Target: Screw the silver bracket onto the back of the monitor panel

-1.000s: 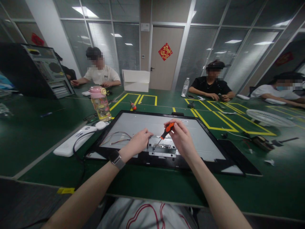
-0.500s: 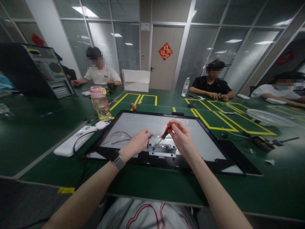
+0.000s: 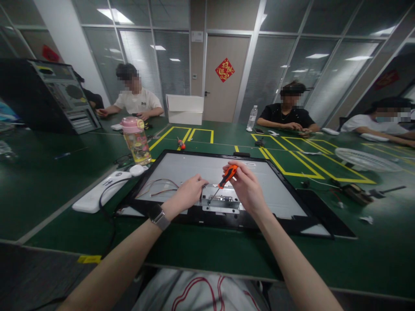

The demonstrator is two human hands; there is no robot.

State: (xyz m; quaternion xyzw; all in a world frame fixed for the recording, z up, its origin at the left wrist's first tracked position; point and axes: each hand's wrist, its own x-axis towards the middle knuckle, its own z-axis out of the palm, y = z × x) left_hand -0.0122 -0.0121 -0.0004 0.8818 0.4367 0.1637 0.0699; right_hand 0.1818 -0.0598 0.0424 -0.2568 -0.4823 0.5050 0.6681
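A flat display panel (image 3: 181,166) with a black frame lies face-down or open on the table, its grey-white surface showing. At its near middle sits a silver metal bracket (image 3: 223,211) with small holes and screws. My right hand (image 3: 247,185) is closed round the handle of an orange and black screwdriver (image 3: 228,176). The shaft slants down to the left, and its tip meets the left part of the bracket. My left hand (image 3: 191,191), a watch on its wrist, has its fingers closed on the bracket's upper left corner; the fingertips are partly hidden.
Left of the panel lie a white power bank-like block (image 3: 100,194) with a black cable and a pink-lidded bottle (image 3: 136,140). A computer case (image 3: 65,99) stands far left. A black slab (image 3: 324,207) lies right. Several people sit across the table (image 3: 207,255).
My right hand has shifted its grip and turned slightly on the screwdriver handle, whose tip stays at the bracket. My left hand has hardly moved.
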